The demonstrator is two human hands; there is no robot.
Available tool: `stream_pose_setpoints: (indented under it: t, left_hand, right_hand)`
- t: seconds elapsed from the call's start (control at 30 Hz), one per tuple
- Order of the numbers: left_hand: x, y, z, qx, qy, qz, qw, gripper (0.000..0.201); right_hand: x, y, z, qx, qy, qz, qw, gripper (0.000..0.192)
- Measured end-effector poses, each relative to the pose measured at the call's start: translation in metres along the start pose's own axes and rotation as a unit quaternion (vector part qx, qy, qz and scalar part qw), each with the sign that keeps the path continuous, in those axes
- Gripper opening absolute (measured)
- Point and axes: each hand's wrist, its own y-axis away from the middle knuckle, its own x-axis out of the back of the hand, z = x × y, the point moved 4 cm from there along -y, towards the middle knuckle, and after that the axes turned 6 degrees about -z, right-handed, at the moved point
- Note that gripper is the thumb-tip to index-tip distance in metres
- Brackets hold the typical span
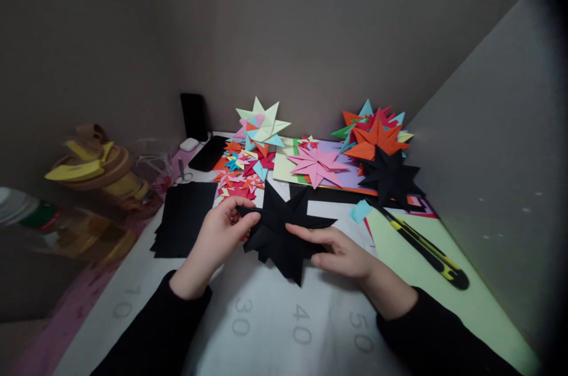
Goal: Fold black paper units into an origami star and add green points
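Note:
A black folded paper star [284, 219] with several points is between my hands, above the white numbered sheet. My left hand [224, 228] pinches its left point between thumb and fingers. On the star's right side lies my right hand [339, 249], its index finger stretched across the folds to the middle and its thumb apart below. Whether the right hand's other fingers support the star from beneath is hidden. A stack of black paper squares [186, 219] rests to the left of my left hand.
Colourful paper stars [317, 164] are piled along the back, with another black star [393, 176] at right. A yellow and black utility knife [430, 249] lies on pale green paper [470, 299]. Phones [208, 153], small scissors [184, 170] and a bottle [84, 234] are on the left.

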Motion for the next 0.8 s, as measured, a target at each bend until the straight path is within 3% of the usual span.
stream_pose_setpoints:
  t: [0.8]
  left_hand:
    - [-0.003,0.0,-0.003,-0.018,-0.042,0.044,0.998,0.026]
  right_hand:
    - [-0.007,-0.001,0.008,-0.01,-0.007,-0.018,1.0,0.059]
